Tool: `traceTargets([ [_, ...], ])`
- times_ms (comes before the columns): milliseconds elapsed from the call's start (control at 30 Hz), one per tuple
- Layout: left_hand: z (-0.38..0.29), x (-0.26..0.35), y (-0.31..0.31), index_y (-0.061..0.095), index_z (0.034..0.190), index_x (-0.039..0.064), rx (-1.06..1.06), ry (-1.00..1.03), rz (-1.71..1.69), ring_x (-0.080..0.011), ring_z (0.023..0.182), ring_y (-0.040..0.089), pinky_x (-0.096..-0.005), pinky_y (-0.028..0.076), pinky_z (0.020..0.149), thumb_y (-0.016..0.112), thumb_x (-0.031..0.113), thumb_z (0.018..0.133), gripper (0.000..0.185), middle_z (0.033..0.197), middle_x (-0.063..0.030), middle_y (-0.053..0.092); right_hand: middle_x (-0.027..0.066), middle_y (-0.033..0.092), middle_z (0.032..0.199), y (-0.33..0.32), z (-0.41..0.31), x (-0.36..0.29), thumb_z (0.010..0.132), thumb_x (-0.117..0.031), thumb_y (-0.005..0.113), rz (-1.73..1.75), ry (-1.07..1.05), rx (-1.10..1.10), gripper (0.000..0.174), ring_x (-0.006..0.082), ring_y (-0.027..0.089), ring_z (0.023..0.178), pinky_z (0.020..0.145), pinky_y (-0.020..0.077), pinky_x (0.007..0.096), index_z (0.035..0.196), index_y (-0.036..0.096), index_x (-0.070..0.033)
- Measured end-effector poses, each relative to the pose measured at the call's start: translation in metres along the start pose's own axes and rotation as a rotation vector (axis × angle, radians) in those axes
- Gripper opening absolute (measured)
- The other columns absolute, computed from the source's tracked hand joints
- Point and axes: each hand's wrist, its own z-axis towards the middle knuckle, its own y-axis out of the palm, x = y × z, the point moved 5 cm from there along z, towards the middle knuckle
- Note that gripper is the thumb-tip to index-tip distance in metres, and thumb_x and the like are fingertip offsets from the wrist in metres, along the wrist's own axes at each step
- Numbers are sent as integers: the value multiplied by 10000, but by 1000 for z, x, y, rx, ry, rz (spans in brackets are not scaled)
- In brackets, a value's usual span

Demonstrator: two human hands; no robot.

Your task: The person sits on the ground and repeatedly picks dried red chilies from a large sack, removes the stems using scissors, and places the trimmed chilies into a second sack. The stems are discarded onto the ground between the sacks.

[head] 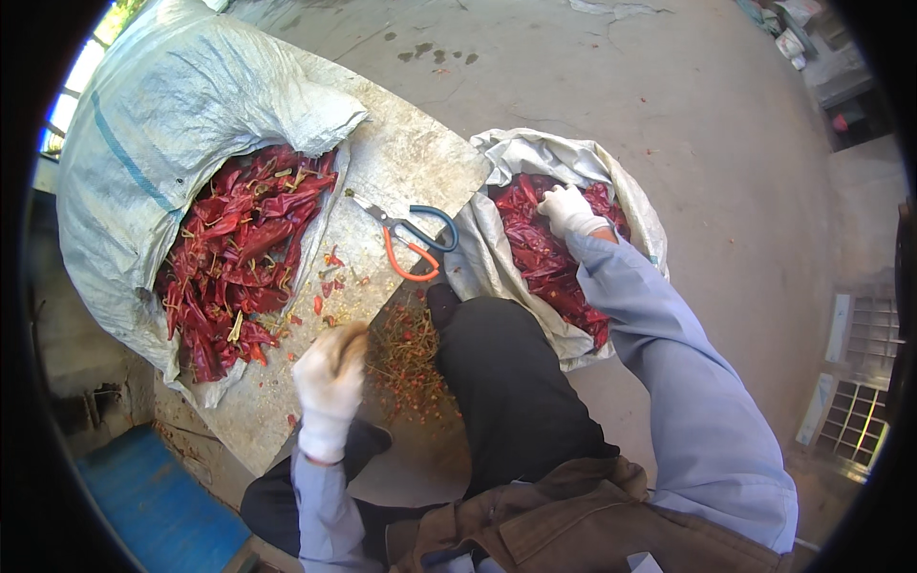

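Both my hands wear white gloves. My right hand (569, 211) reaches into an upright woven sack (630, 172) and touches the dried red chili peppers (526, 247) inside; its fingertips are partly hidden, so its grip is unclear. Curled and blurred, my left hand (331, 379) hovers by the near edge of a worn board (408, 143), and I cannot make out anything in its fingers. On that board lie scissors (401, 229) with one blue and one orange handle. A larger woven sack (165, 107) rests on its side, with stemmed dried chilies (243, 243) spilling from its mouth.
Cut stems and chili scraps (408, 351) lie in a pile on the floor between my legs. Seeds and red bits (329, 286) are scattered over the board. A blue panel (154, 494) stands at lower left. Concrete floor (716, 143) stretches beyond the upright sack.
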Motion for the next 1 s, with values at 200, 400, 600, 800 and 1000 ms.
traceTargets([
  [200, 86, 39, 64, 712, 1221, 61, 66, 78, 185, -289, 863, 746, -369, 573, 785, 762, 179, 903, 343, 952, -159, 757, 144, 725, 1116, -24, -22, 25, 915, -214, 640, 386, 92, 245, 293, 330, 671, 1121, 997, 510, 435, 1172, 766, -152],
  [400, 135, 40, 98, 573, 1415, 88, -106, -154, 590, -386, 930, 734, -463, 565, 817, 734, 466, 895, 663, 949, -218, 748, 96, 710, 933, -51, -58, 4, 1072, -126, 557, 1631, -20, 194, 366, 162, 688, 887, 809, 583, 314, 1399, 568, 37],
  [600, 140, 41, 94, 609, 1373, 106, -239, -137, 676, -378, 954, 734, -458, 562, 853, 751, 470, 876, 632, 975, -215, 753, 114, 738, 1011, -104, -101, -36, 1011, -391, 676, 1842, -330, 225, 509, 194, 728, 842, 779, 598, 320, 1266, 652, 49],
  [800, 138, 45, 95, 580, 1415, 119, -260, -189, 660, -357, 1011, 731, -439, 563, 885, 809, 405, 833, 688, 1050, -197, 755, 134, 740, 1069, -141, -120, -71, 978, -431, 709, 1969, -576, 351, 552, 213, 726, 993, 933, 576, 353, 1231, 686, 60],
  [1000, 136, 46, 105, 506, 1411, 77, -183, -266, 653, -370, 1004, 737, -457, 579, 876, 809, 291, 814, 703, 1046, -220, 739, 107, 661, 910, -160, -135, -102, 905, -551, 755, 2104, -594, 240, 690, 218, 668, 880, 790, 529, 320, 1158, 664, 85],
])
